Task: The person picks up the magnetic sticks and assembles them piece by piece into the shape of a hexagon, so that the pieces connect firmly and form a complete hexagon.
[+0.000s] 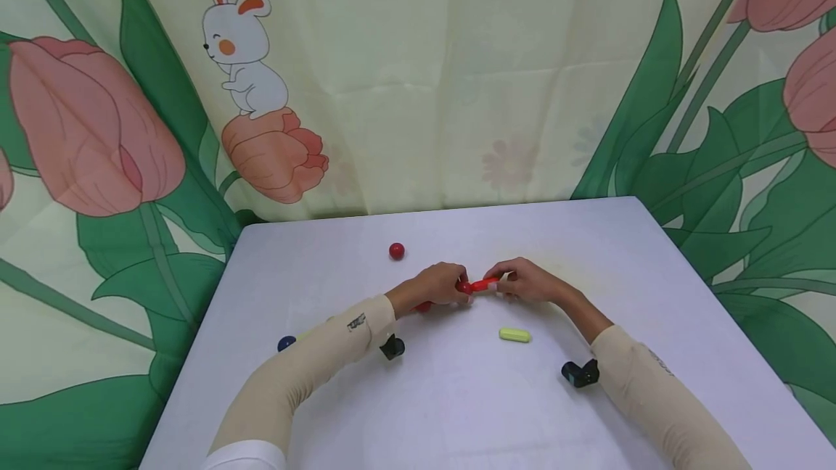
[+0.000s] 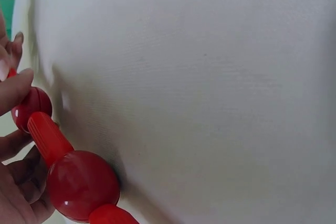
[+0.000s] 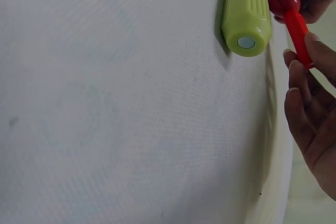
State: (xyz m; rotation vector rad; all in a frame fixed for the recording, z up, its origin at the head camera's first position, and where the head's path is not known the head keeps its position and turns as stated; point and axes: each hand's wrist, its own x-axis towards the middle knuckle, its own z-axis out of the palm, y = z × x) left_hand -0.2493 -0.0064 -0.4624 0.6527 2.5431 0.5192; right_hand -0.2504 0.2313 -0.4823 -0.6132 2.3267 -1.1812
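My left hand (image 1: 443,283) pinches a red ball (image 1: 464,287) between thumb and fingers. Out of that ball, toward the right, points a red rod (image 1: 482,285), its far end pinched by my right hand (image 1: 527,281). In the right wrist view the rod (image 3: 297,35) meets the ball end-on. On the other side, the left wrist view shows a second red rod (image 2: 50,138) linking the held ball to a larger-looking red ball (image 2: 83,186). Another red piece (image 2: 113,215) joins that one and runs out of frame. My left hand partly hides this chain in the head view.
A loose red ball (image 1: 396,251) lies farther back on the white table (image 1: 457,412). Nearer me, a yellow-green rod (image 1: 514,335) lies below the right hand. A dark blue ball (image 1: 286,343) and a yellowish piece (image 1: 304,336) sit beside the left forearm, partly covered.
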